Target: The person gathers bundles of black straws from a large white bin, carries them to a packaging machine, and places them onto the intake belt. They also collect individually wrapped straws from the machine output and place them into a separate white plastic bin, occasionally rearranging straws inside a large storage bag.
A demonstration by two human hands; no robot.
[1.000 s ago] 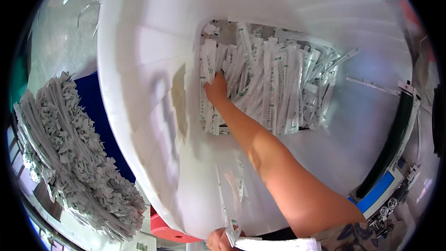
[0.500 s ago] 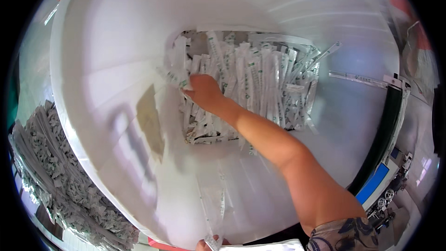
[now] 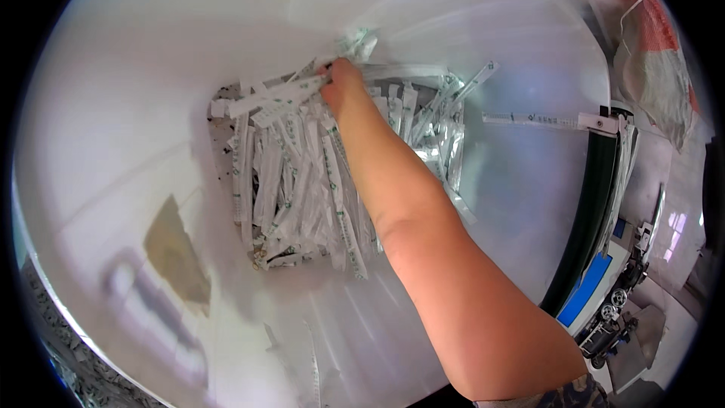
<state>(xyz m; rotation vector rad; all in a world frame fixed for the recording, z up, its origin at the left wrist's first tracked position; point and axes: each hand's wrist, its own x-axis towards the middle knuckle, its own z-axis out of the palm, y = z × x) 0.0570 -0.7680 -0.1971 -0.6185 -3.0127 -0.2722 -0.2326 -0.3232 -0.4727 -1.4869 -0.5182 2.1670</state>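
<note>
My right hand [image 3: 345,83] reaches down into a deep white plastic bin [image 3: 521,181], by its far inner wall. Its fingers are closed around some long, narrow white packets [image 3: 283,94] with green print, which stick out to the left. A crumpled clear-and-green piece [image 3: 361,44] shows just beyond the hand. Below the hand, many similar packets [image 3: 302,189] lie side by side across the bin's bottom, mostly pointing toward me. A few lean at a slant on the right. My left hand is out of view.
A dark green conveyor belt [image 3: 585,219] runs along the right rim, with one packet [image 3: 540,119] jutting over the bin from its end. Beyond stand a machine with a blue panel [image 3: 585,289] and a woven sack [image 3: 653,53]. More packets [image 3: 49,332] are heaped outside, lower left.
My right hand has moved from the left part of the pile to its far edge, carrying packets that now lie crosswise. My left hand has left the lower edge. The view has shifted.
</note>
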